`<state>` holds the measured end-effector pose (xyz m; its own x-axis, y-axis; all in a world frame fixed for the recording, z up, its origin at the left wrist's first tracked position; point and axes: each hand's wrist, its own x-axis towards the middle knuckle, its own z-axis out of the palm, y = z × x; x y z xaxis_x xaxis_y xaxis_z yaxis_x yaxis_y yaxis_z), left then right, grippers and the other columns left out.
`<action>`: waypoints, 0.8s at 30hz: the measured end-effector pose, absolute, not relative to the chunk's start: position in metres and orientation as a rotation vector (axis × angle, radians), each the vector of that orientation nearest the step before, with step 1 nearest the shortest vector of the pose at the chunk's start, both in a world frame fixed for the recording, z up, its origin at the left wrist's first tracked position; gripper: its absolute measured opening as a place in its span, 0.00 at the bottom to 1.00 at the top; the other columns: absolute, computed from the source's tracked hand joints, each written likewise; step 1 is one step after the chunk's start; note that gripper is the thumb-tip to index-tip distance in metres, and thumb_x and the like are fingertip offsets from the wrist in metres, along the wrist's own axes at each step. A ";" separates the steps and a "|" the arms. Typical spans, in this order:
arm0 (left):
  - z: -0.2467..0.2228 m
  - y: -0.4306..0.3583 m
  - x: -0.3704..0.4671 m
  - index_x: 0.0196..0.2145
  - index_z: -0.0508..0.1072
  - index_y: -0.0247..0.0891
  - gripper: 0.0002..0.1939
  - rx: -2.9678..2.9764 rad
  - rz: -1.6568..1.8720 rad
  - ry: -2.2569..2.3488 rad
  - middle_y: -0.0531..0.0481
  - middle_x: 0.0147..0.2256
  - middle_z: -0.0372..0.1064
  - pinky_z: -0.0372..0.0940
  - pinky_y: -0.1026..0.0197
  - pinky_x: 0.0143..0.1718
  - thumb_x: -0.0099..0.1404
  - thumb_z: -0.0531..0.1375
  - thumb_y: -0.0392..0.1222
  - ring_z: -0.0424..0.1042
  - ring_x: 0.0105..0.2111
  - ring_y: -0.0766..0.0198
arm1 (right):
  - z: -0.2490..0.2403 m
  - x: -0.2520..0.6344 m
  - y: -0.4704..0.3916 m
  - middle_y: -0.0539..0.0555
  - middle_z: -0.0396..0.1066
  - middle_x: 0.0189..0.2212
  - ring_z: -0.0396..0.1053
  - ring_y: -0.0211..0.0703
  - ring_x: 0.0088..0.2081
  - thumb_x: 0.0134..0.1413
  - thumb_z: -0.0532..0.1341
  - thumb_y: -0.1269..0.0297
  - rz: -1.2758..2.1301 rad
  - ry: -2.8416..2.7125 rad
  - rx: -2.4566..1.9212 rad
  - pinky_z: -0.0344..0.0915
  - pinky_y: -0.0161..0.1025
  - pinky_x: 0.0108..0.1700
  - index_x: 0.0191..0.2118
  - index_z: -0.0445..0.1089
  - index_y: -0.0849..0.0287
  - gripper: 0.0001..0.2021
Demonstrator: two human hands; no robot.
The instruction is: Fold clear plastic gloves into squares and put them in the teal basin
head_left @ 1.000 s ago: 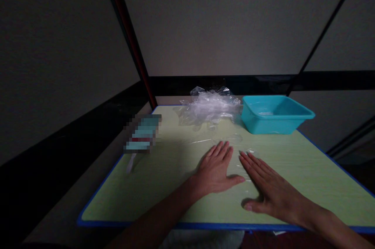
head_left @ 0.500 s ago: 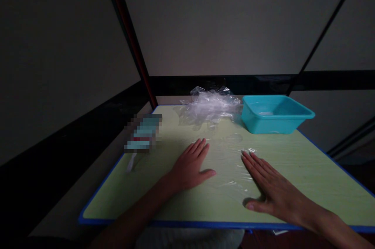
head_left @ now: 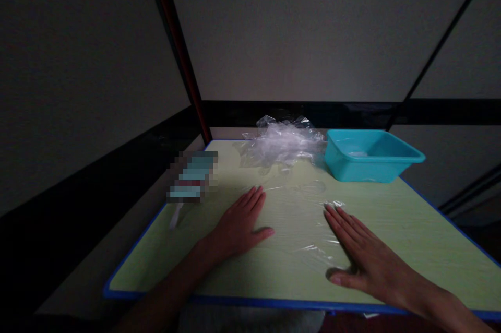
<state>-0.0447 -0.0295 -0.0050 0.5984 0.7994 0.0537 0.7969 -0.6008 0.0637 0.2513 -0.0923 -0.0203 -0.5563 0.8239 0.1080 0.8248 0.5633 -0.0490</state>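
A clear plastic bag (head_left: pixel 297 226) lies flattened on the pale green table (head_left: pixel 422 239), its creases shining between my two hands. My left hand (head_left: pixel 238 221) rests palm down at the bag's left side, fingers stretched out and thumb apart. On the right side, my right hand (head_left: pixel 362 249) lies flat with fingers together and thumb spread, fingertips on the shiny creased film. Neither hand grips anything. Exactly where the thin film ends under the palms is hard to see.
A crumpled heap of clear plastic bags (head_left: pixel 284 142) sits at the table's back edge. Right of it stands a turquoise plastic basin (head_left: pixel 364 168). A blurred-out flat object (head_left: pixel 193 176) with a white strip lies at the left edge. Walls close in behind and left.
My left hand has slid a little to the left across the film. My right hand stays nearly in place. The bag, the heap and the basin show no real change.
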 end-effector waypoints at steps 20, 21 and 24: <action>-0.005 -0.028 -0.055 0.58 0.47 0.25 0.41 2.709 0.164 1.520 0.36 0.60 0.38 0.42 0.53 0.58 0.57 0.51 0.58 0.38 0.60 0.54 | -0.024 0.253 -0.091 0.63 0.34 0.61 0.37 0.58 0.60 0.47 0.52 0.41 -0.019 -2.639 -1.373 0.48 0.56 0.56 0.62 0.28 0.64 0.47; -0.005 -0.028 -0.055 0.58 0.47 0.25 0.41 2.710 0.161 1.523 0.36 0.60 0.38 0.42 0.53 0.58 0.57 0.51 0.58 0.38 0.60 0.54 | -0.024 0.253 -0.091 0.62 0.34 0.61 0.37 0.58 0.60 0.46 0.52 0.41 -0.016 -2.635 -1.382 0.48 0.55 0.56 0.62 0.28 0.64 0.47; -0.006 -0.028 -0.056 0.58 0.47 0.25 0.41 2.726 0.154 1.530 0.36 0.60 0.38 0.42 0.53 0.58 0.57 0.51 0.59 0.38 0.60 0.53 | -0.023 0.253 -0.091 0.62 0.34 0.61 0.36 0.58 0.60 0.46 0.52 0.40 -0.007 -2.627 -1.412 0.48 0.55 0.56 0.62 0.28 0.64 0.47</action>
<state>-0.0562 -0.0276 -0.0062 0.5172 0.8521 0.0799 0.8510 -0.5220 0.0581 0.2525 -0.0911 -0.0234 -0.5417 0.8285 0.1418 0.8292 0.5544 -0.0709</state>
